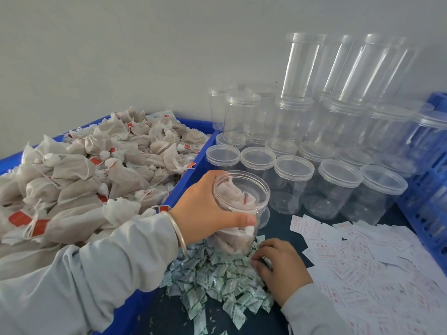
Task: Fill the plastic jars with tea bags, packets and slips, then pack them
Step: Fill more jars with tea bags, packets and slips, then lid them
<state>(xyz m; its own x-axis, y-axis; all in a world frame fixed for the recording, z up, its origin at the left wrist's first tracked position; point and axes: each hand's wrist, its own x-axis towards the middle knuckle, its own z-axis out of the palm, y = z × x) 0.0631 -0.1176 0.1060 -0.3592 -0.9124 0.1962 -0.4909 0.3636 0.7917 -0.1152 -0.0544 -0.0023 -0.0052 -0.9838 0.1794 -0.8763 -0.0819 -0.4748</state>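
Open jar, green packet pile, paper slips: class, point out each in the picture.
Open jar (238, 206): head view, on its clear wall below the rim.
Green packet pile (212, 281): head view, middle of the heap.
Paper slips (362, 257): head view, middle of the spread.

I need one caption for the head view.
Left hand grips tea-bag-filled jar; right hand picks among green-printed packets.

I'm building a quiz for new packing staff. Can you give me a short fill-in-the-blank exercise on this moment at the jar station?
1. The left hand grips an open plastic jar that already holds ____.
2. The right hand reaches into the pile of green-printed ____.
3. The white slips are printed in ____ ink.
4. The tea bags are heaped in a ____ crate.

Missing words: tea bags; packets; red; blue
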